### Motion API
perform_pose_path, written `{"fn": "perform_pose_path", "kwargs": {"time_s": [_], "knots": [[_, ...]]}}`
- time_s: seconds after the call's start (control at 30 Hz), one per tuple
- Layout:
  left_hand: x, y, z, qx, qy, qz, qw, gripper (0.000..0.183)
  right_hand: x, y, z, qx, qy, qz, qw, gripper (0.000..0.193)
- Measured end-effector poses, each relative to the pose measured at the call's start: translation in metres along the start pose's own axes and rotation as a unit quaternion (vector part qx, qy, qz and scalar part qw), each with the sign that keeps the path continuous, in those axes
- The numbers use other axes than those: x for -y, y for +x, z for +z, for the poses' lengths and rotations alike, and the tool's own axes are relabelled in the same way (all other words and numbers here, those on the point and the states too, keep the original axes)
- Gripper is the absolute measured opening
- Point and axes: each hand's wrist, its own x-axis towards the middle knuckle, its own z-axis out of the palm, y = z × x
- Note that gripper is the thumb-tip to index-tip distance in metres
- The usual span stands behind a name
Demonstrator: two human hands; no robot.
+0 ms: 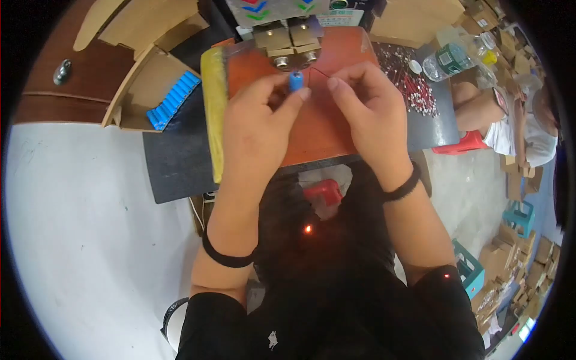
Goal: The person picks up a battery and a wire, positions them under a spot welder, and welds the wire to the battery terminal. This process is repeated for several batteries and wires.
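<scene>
My left hand (257, 123) pinches a small blue cylindrical battery cell (296, 82) between thumb and fingers, its end toward the machine. Just beyond it is the metal head (288, 43) of a bench machine, with two round electrode-like tips. Thumb and forefinger of my right hand (377, 108) are closed on a thin dark red wire (318, 71), which bends across toward the cell's far end. Whether the wire touches the cell is too small to tell. Both hands are over an orange-brown mat (321, 135).
An open cardboard box (129, 96) at the left holds a row of blue cells (174, 101). A yellow wrapped strip (213, 114) edges the mat. To the right lie a pile of red wires with white ends (420, 96) and a clear plastic bottle (447, 62). Another person (504, 120) sits beyond.
</scene>
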Motion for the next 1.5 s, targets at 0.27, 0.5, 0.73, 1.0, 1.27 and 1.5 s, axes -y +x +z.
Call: {"fn": "perform_pose_path", "kwargs": {"time_s": [0.27, 0.5, 0.73, 1.0, 1.27, 1.5], "knots": [[0.030, -0.010, -0.053, -0.100, -0.047, 0.086, 0.990, 0.024, 0.012, -0.029, -0.050, -0.001, 0.094, -0.036, 0.995, 0.004], [0.134, 0.079, -0.093, -0.021, 0.492, 0.099, 0.865, 0.046, -0.031, -0.118, -0.166, -0.102, -0.018, 0.064, 0.993, 0.002], [0.151, 0.097, -0.087, 0.018, 0.614, 0.052, 0.787, 0.038, -0.175, -0.181, -0.197, -0.148, -0.175, 0.159, 0.960, 0.009], [0.135, 0.082, -0.096, -0.035, 0.549, 0.118, 0.827, 0.032, -0.225, -0.181, -0.227, -0.215, -0.403, 0.100, 0.884, 0.029], [0.032, 0.003, -0.084, -0.078, 0.178, 0.189, 0.963, 0.016, -0.111, -0.071, -0.152, -0.175, -0.384, -0.100, 0.901, 0.021], [-0.010, -0.017, -0.045, 0.059, 0.112, 0.168, 0.978, 0.023, -0.131, -0.028, -0.127, -0.145, -0.521, -0.043, 0.840, 0.013]]}}
